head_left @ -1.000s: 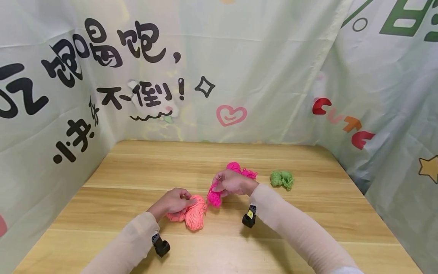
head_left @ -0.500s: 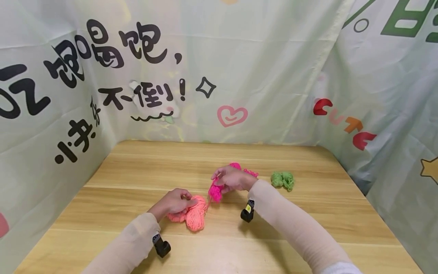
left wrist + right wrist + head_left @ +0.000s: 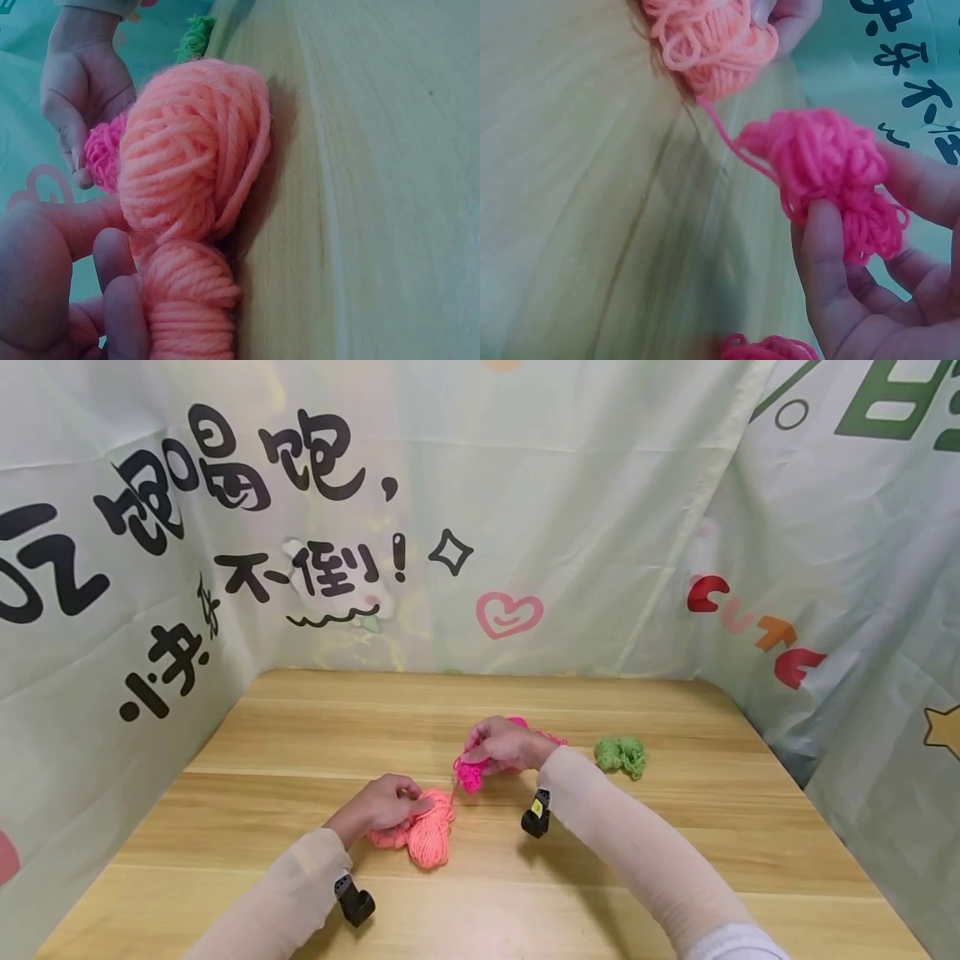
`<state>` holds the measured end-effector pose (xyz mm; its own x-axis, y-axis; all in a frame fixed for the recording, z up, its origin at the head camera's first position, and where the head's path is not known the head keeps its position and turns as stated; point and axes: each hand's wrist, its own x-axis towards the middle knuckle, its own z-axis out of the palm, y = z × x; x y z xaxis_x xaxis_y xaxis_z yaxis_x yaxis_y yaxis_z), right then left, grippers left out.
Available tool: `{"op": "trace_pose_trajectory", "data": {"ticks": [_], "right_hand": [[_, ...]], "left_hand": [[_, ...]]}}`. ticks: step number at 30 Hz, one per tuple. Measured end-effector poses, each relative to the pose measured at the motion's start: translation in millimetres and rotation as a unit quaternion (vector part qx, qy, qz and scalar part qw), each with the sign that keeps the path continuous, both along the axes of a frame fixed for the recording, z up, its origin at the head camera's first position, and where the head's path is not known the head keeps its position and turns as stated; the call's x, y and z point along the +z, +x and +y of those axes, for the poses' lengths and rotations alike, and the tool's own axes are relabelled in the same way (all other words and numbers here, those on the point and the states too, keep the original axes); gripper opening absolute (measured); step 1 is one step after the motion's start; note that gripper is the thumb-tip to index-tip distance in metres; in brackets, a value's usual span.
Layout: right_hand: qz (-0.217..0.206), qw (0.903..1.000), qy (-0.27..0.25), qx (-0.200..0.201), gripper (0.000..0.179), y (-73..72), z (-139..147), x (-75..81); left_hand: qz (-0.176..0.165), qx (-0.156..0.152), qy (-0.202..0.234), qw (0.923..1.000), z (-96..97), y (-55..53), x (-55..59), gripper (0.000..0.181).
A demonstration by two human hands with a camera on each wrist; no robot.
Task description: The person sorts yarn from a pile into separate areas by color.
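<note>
My left hand [image 3: 384, 804] grips a skein of coral yarn [image 3: 430, 839] on the table. In the left wrist view, its fingers curl against the narrow middle of the coral skein [image 3: 191, 150]. Farther right, my right hand [image 3: 501, 745] pinches a small bundle of hot pink yarn [image 3: 470, 776]. Seen from the right wrist, the thumb presses the middle of the pink bundle [image 3: 825, 161], and a loose pink strand trails toward the coral skein. A second clump of pink yarn [image 3: 517, 722] lies behind the right hand, partly hidden by it.
A green yarn bundle [image 3: 621, 756] lies on the wooden table [image 3: 510, 910], right of the right hand. Printed cloth [image 3: 600, 527] hangs along the table's back and both sides. Each forearm carries a small black camera, one by the left wrist [image 3: 355, 902].
My right hand has moved slightly up and left in the head view, raising the pink bundle away from the coral skein. The left hand keeps its place on the coral yarn.
</note>
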<state>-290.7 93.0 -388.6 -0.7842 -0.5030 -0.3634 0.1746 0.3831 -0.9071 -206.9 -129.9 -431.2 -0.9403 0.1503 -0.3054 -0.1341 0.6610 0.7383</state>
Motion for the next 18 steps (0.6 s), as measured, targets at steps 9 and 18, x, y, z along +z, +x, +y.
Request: {"op": "trace_pose_trajectory", "data": {"ticks": [9, 18], "right_hand": [[0.011, 0.9999, 0.008, -0.001, 0.012, -13.3, -2, 0.7], [0.04, 0.9986, 0.033, -0.009, 0.02, -25.1, -3, -4.0]], "left_hand": [[0.012, -0.003, -0.002, 0.9999, -1.0, 0.0, -1.2, 0.028], [0.024, -0.012, -0.004, 0.9996, -1.3, -2.8, -5.3, 0.028]]}}
